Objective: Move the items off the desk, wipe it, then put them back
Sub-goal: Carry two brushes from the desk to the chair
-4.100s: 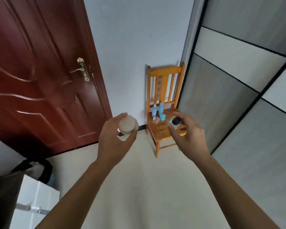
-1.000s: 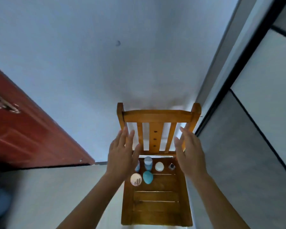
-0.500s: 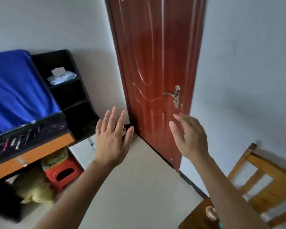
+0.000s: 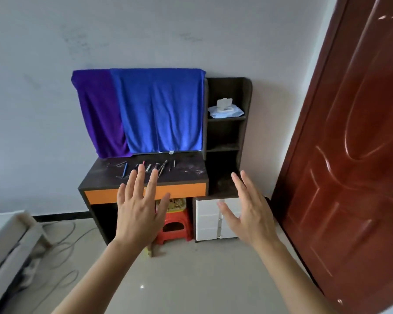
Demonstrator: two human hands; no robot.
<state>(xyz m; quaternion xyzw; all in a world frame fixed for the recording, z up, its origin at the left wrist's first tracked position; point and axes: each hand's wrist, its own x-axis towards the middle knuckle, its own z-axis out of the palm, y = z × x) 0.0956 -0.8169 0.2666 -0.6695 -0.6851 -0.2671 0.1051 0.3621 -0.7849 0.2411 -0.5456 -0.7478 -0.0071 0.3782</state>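
A dark desk with an orange front strip stands against the wall ahead. Several pens and make-up brushes lie in a row on its dusty top. A blue towel and a purple towel hang over the back of the desk. My left hand is raised in front of the desk, fingers straight and spread, holding nothing. My right hand is raised beside it, fingers straight, also empty. Both hands are still some way short of the desk.
A dark shelf unit at the desk's right holds a pack of wet wipes. Below are a white drawer box and a red stool. A red-brown door stands at right. Cables lie on the floor at left.
My view has swung from the chair, past the door, round to face the desk. Both hands, which set the jars on the chair earlier, stay raised and empty.
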